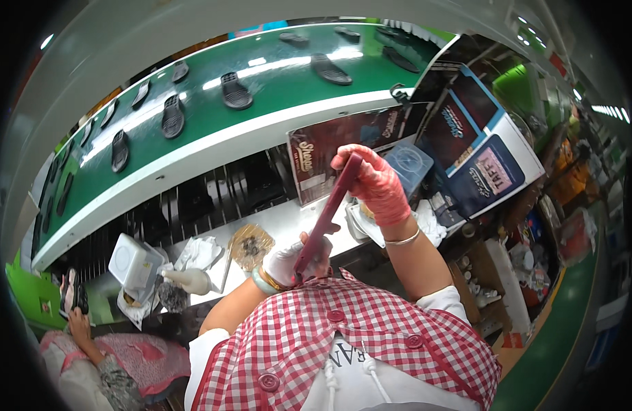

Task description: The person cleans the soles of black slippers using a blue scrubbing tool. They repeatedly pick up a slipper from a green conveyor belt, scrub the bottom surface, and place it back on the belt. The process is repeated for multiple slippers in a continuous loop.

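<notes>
A dark red shoe sole (327,214) stands nearly on edge between both hands, slanting from the lower end near the person's chest up to its top end in front of the printed boxes. It hangs above the near edge of the desk (288,229), not touching it. The right hand (376,183), in a pink glove, grips the upper end; its fingers (360,161) are curled and pressed together over the top edge of the sole. The left hand (288,264), in a white glove with a pale green bracelet at the wrist, clasps the lower end, fingers wrapped around it.

On the desk just left of the left hand lies a clear bag (249,244) with dark content, then crumpled white paper (199,252), a white squeeze bottle (189,279) lying on its side, and an open white box (132,264). Behind the sole stand dark printed cartons (330,152) and, to the right, blue and white cartons (482,157). A white cloth (432,229) lies under the right forearm.

Beyond the desk runs a green conveyor belt (275,82) carrying 1 row of black soles (235,91), well apart from the hands. At the lower left, another person's hand (76,322) holds a dark item.
</notes>
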Demonstrator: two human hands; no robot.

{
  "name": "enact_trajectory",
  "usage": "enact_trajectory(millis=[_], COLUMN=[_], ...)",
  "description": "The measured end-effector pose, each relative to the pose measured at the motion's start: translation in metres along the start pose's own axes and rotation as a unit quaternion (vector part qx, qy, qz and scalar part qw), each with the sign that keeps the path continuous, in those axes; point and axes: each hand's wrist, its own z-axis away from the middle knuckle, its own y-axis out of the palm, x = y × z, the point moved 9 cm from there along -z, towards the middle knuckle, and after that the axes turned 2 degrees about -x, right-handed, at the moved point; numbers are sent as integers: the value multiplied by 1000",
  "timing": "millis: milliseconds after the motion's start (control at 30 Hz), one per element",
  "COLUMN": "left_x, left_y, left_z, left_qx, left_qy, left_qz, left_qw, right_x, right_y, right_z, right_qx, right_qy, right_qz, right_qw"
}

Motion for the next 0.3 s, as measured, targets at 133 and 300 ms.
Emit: enact_trajectory(millis=[133, 300], left_x=[-38, -45], left_y=[-11, -34], left_z=[43, 97], left_qx=[-266, -342], left_qy=[149, 190], left_qz=[-91, -144], left_qw=[948, 909], right_x=[-67, -140], right_y=[11, 24], right_z=[5, 20], right_qx=[21, 58], right_qy=[16, 155], right_qz=[-70, -95], right_qw=[997, 982])
